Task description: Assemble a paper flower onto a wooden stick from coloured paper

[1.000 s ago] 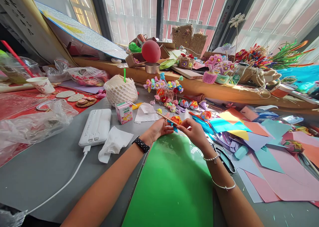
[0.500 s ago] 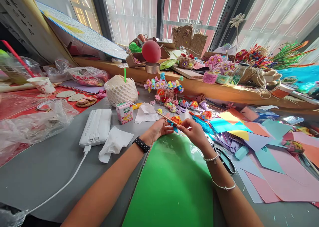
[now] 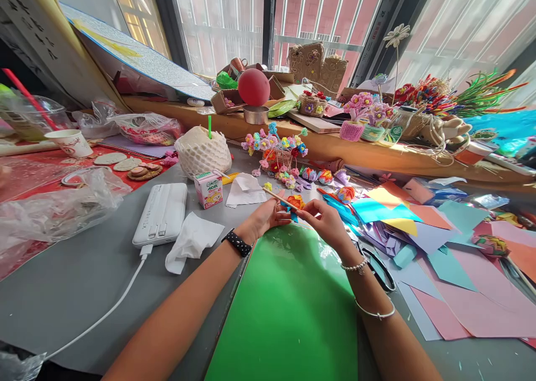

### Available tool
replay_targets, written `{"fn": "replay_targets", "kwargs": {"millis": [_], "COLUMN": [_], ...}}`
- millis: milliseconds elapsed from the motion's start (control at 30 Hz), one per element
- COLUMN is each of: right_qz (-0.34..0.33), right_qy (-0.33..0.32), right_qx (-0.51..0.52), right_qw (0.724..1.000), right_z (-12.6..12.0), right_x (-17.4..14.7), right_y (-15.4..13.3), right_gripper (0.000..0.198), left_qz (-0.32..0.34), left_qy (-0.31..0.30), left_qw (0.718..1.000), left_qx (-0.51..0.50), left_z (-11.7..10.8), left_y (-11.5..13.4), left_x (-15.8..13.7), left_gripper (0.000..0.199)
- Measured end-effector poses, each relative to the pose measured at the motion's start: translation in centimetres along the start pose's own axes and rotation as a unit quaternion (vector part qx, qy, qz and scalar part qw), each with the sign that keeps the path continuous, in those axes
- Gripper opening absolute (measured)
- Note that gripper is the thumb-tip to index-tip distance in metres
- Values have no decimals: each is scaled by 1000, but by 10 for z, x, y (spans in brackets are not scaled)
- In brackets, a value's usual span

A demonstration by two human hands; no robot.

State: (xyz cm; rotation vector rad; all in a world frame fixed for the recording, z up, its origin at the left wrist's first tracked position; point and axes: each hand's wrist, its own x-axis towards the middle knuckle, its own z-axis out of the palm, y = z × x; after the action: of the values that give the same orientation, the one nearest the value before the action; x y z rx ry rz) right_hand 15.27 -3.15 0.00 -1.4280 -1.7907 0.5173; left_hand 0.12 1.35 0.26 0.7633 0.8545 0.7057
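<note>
Above the far end of a green board, both hands meet at a thin pale stick and a small orange-and-blue folded paper flower. The fingers of my left hand are curled around the flower's near side, and its thumb lies by the stick. With thumb and forefinger, my right hand pinches the stick's lower right end, just over the flower. Part of the flower is hidden by the fingers. Black-handled scissors lie partly under my right wrist.
Coloured paper sheets cover the right side. Several folded paper flowers and a basket of crocheted flowers stand beyond my hands. Leftward are a juice box, a coconut, a tissue and a cabled power bank.
Almost nothing differs. Both hands keep the same hold on the stick and flower, and the view has shifted very slightly.
</note>
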Motion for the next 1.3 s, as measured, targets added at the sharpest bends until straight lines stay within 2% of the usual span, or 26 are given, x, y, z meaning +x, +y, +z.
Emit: {"fn": "replay_targets", "kwargs": {"millis": [533, 833, 1300], "right_qz": [31, 52, 21], "right_qy": [-4, -13, -2], "right_qx": [-4, -14, 38], "right_qw": [1000, 998, 999], "right_z": [-1, -1, 1], "right_x": [1, 0, 1], "right_y": [-1, -2, 3], "right_gripper": [29, 34, 22], "left_qz": [-4, -7, -7], "left_qy": [6, -3, -12], "left_qw": [1000, 1000, 1000], "left_qx": [23, 9, 15], "left_z": [2, 0, -3], "left_y": [1, 0, -2], "left_x": [-3, -2, 2], "left_gripper": [34, 30, 31]}}
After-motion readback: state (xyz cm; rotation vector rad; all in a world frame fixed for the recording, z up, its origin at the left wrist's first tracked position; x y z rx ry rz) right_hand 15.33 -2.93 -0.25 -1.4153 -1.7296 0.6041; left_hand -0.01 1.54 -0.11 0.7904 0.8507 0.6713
